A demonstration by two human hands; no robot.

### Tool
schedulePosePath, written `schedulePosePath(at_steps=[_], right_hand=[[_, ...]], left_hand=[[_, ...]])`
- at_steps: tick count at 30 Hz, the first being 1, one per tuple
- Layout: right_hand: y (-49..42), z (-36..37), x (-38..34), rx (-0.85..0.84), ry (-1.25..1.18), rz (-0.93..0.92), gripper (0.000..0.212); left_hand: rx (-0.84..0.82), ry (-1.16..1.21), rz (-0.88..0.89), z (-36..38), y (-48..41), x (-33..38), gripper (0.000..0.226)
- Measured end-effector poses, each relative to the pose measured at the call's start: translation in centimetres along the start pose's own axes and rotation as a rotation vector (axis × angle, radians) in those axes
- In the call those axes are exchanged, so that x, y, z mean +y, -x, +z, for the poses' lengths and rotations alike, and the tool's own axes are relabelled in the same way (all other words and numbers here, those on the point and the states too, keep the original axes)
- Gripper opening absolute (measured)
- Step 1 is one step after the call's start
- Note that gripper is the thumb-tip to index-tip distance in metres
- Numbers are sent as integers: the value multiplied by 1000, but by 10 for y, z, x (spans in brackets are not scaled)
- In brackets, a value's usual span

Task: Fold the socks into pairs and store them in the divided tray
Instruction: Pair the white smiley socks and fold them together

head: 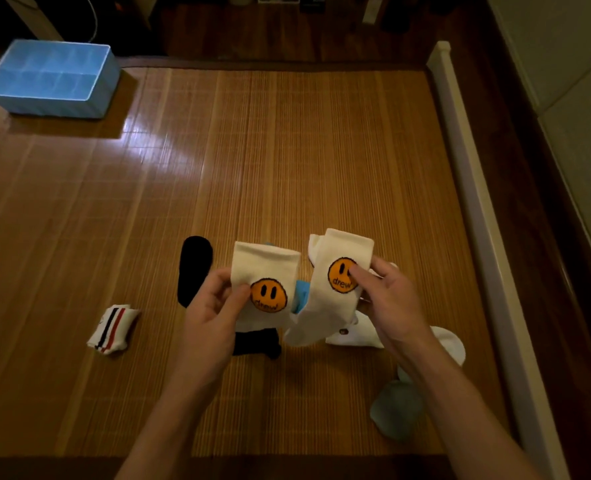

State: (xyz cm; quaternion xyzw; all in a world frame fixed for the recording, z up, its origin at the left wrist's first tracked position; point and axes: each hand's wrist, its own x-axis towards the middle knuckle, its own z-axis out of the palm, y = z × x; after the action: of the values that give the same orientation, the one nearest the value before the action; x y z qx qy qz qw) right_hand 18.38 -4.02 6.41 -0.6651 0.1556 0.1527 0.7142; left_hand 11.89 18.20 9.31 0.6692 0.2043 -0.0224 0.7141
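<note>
Head view: 2 matching socks held up over the near middle of the brown woven bamboo mat (287, 150), cuffs upward, just beside each other. Pinched in the left hand (214, 306): white ribbed sock with orange smiley face (266, 265), thumb beside the face. Pinched in the right hand (387, 299): other white smiley sock (342, 251), thumb on the face itself. Lying below them: black socks (193, 268), plain white socks (451, 341), and a pale blue sock (396, 414) toward the near right. Folded white pair with black and red stripes (112, 329) at the near left. Light blue plastic divided tray (62, 107) at the far left corner, well apart from both hands.
</note>
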Motion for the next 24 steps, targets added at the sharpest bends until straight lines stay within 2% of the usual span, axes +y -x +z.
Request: schedulePosePath(at_steps=[3,7,10,12,15,16,18,20,21,24], right_hand=[[8,9,-3,-56,-7,-17,19],[33,31,-6,-111,167,-227,20],[59,62,2,-187,312,-420,26],[71,79,8,-189,462,-491,43],[77,88,13,-187,611,-504,55],[77,88,14,-212,618,-480,56],[77,87,15,-274,529,-384,59],[74,82,14,-268,339,-285,55],[72,79,12,-224,289,-272,52],[67,71,9,-48,485,-354,40]], left_hand=[[-21,-37,27,2,2,5,21],[-50,-96,51,8,4,7,23],[107,-164,3,20,1,-1,34],[175,18,-120,27,1,-4,47],[23,399,-248,33,3,-6,37],[-50,532,-285,32,6,-6,39],[-150,722,-318,25,10,-10,57],[-123,658,-304,21,10,-12,64],[-74,589,-293,19,9,-14,59],[-14,544,-301,16,10,-20,45]])
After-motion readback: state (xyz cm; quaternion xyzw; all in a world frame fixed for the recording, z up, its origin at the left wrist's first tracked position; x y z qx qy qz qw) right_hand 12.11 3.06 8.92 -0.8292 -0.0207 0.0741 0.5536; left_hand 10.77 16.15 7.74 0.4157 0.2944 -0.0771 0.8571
